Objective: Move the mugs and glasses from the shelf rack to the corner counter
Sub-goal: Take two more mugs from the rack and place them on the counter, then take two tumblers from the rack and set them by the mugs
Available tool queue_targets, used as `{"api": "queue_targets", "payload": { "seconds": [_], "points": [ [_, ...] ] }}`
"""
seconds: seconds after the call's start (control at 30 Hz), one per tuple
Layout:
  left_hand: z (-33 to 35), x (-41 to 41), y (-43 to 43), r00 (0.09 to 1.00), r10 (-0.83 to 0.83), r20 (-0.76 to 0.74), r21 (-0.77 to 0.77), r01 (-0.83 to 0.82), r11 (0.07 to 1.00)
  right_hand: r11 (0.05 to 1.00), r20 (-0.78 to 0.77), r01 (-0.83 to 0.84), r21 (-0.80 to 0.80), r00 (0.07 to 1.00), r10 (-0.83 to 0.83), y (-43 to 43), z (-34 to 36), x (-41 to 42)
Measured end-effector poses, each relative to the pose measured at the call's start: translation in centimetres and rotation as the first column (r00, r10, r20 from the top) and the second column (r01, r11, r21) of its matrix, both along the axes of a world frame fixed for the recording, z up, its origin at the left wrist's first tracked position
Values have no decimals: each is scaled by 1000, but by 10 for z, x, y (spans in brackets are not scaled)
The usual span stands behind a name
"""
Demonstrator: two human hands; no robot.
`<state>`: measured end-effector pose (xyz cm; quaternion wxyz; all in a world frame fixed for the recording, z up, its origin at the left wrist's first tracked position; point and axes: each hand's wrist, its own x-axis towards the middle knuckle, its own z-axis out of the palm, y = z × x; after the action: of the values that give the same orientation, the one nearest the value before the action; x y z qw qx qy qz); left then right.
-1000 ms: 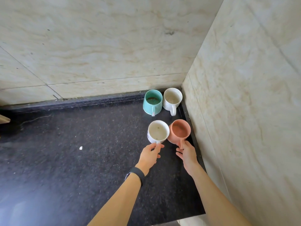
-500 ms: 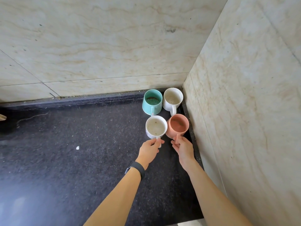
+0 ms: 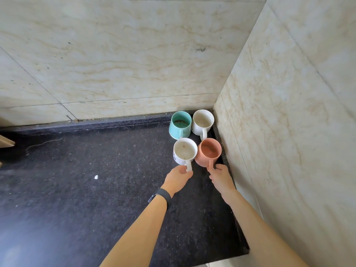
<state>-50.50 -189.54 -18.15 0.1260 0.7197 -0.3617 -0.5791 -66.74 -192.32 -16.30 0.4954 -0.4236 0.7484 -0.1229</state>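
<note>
Bright, sharp ctr; wide-angle edge warp

Both bare forearms reach forward side by side, backs of the hands up. The left hand (image 3: 178, 180) curls thumb and fingers round the handle of the white mug (image 3: 184, 151), with a black wristband (image 3: 159, 197) on its wrist. The right hand (image 3: 221, 178) pinches the handle of the salmon-pink mug (image 3: 209, 152) at its fingertips.

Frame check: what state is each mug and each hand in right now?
Teal mug: upright on counter, brown residue inside, untouched.
Rear white mug: upright in corner, untouched.
Front white mug: upright, held by handle.
Salmon mug: upright, held by handle.
Left hand: grips front white mug's handle.
Right hand: grips salmon mug's handle.
</note>
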Motion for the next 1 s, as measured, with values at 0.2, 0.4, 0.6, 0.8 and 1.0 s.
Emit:
{"api": "queue_targets", "payload": {
  "seconds": [0.2,0.4,0.6,0.8,1.0],
  "points": [
    [35,25,54,978,-190,85,24,189,982,990,-103,-138,26,985,140,62,50,2],
    [83,72,101,889,-269,371,-127,335,934,960,-71,-264,-95,964,258,124,92,14],
    [160,125,158,739,-64,671,-292,342,893,785,-109,-491,-378,865,489,141,157,50],
    [233,163,257,547,244,801,-405,195,893,375,-265,-695,-614,629,731,159,215,116],
    [264,171,406,360,392,847,-404,-44,914,16,-383,-768,-640,337,860,230,238,184]
  ]
}}
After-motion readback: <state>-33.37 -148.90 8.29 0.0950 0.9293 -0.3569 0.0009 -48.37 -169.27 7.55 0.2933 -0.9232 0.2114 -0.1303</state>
